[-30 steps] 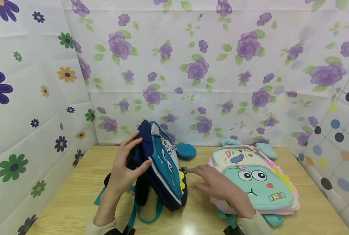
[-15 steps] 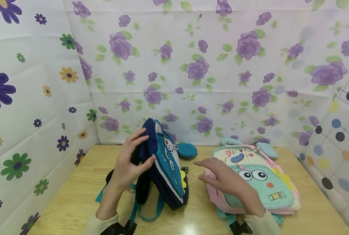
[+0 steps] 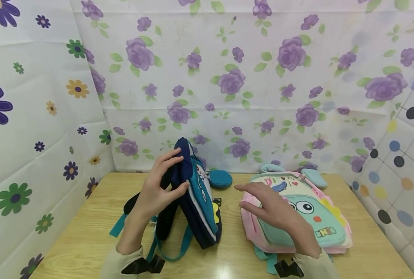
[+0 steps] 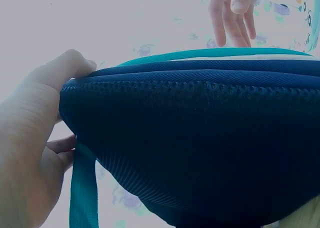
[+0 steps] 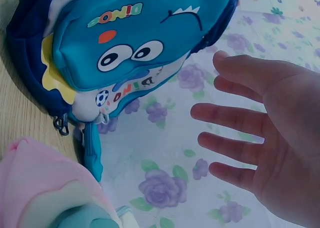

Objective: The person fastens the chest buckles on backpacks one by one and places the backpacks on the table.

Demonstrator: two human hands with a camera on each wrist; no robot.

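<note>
In what looks like a steadying step, the left hand (image 3: 158,192) grips the blue backpack (image 3: 199,205), tilted on the table (image 3: 88,232) just right of it, while the right hand (image 3: 271,207), fingers spread, holds nothing, so reaching in probably needs firm support.

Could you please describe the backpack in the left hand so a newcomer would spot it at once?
On the wooden table, the left hand grips a tilted navy backpack near its top. To its right lies the pink-and-mint backpack, face up. Both carry cartoon faces, but this one's dark navy body and teal front pocket set it apart.
</note>
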